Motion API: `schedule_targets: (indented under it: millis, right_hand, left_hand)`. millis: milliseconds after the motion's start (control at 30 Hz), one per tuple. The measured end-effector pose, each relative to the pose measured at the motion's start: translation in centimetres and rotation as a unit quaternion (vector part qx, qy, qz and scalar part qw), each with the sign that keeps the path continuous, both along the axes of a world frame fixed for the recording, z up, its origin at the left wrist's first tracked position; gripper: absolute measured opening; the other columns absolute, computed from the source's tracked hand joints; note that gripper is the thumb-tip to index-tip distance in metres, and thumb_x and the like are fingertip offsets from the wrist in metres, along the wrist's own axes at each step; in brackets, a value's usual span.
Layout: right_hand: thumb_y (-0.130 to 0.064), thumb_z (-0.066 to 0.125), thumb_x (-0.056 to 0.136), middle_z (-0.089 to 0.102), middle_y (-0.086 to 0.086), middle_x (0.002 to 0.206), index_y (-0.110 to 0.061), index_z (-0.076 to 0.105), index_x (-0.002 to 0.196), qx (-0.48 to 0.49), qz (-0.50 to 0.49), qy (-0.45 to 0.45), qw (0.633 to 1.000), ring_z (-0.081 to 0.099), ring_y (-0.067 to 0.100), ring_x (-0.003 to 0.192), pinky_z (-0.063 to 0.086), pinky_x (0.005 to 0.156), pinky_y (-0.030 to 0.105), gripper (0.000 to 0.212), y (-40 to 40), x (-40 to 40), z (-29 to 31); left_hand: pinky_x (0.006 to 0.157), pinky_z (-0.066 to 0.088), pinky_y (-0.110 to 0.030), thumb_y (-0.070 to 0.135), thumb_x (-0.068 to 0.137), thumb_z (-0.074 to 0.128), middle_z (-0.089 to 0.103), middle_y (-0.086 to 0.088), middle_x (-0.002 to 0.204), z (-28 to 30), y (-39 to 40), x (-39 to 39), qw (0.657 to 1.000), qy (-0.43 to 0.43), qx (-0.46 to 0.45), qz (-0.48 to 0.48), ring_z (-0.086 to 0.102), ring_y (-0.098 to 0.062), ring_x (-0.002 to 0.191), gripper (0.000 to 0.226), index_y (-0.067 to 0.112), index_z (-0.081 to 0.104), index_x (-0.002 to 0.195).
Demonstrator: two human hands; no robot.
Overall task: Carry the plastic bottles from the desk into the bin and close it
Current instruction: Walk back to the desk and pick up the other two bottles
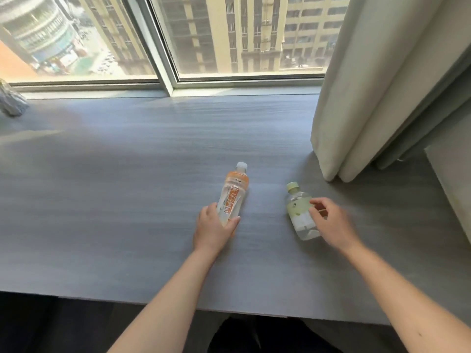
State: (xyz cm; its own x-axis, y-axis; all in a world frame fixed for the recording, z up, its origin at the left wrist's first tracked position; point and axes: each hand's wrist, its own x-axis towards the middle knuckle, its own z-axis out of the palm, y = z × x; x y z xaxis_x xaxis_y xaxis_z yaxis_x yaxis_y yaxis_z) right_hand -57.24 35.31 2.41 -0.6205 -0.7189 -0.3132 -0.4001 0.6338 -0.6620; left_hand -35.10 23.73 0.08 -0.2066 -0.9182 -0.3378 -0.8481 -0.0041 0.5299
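The clear orange-labelled plastic bottle (233,193), pointing away, is clasped by the left hand (214,229); the clear green-capped plastic bottle (300,212), likewise lengthwise, lies just left of the half-open right hand (331,220).

Daylight floods in from the window (229,34) ahead of me; my right hand (331,220) blurs, and the edges bow outward.

cream curtain (362,98) hangs right, window (163,36) behind, blurred clear object (11,100) far left
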Motion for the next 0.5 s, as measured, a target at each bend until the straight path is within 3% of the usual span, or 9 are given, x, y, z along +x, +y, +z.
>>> schedule_targets:
  millis: [100, 233, 500]
  right_hand:
    - [-0.023, 0.056, 0.088, 0.065, 0.007, 0.111, -0.013, 0.061, 0.116, 0.0, -0.01, 0.027, 1.0, 0.059, 0.021, 0.096, 0.045, 0.083, 0.032, 0.03, -0.9, -0.4, -0.3]
    - [-0.03, 0.061, 0.085, 0.055, 0.009, 0.125, -0.013, 0.054, 0.125, 0.044, -0.018, 0.032, 0.998, 0.053, 0.025, 0.115, 0.045, 0.095, 0.037, 0.044, -1.4, -0.4, -1.4]
    - [-0.053, 0.069, 0.072, 0.04, 0.011, 0.142, -0.013, 0.031, 0.142, 0.123, -0.003, 0.041, 0.992, 0.038, 0.03, 0.132, 0.038, 0.103, 0.04, 0.089, -2.1, -0.2, -2.4]
  left_hand:
    - [0.097, 0.04, -0.041, 0.048, 0.076, 0.067, 0.045, -0.014, 0.131, -1.0, -1.2, -1.5, 0.999, -0.045, 0.004, -0.013, 0.044, -0.031, 0.123, 0.077, 0.008, 0.034, 0.134]
    - [0.095, 0.043, -0.042, 0.045, 0.075, 0.069, 0.047, -0.015, 0.132, -2.1, -2.0, -2.5, 0.997, -0.068, 0.023, -0.011, 0.046, -0.032, 0.122, 0.081, 0.007, 0.031, 0.135]
    - [0.079, 0.044, -0.033, 0.034, 0.072, 0.067, 0.058, -0.013, 0.117, -2.5, -2.3, -1.9, 0.993, -0.028, 0.088, 0.067, 0.057, -0.031, 0.101, 0.056, 0.007, 0.047, 0.117]
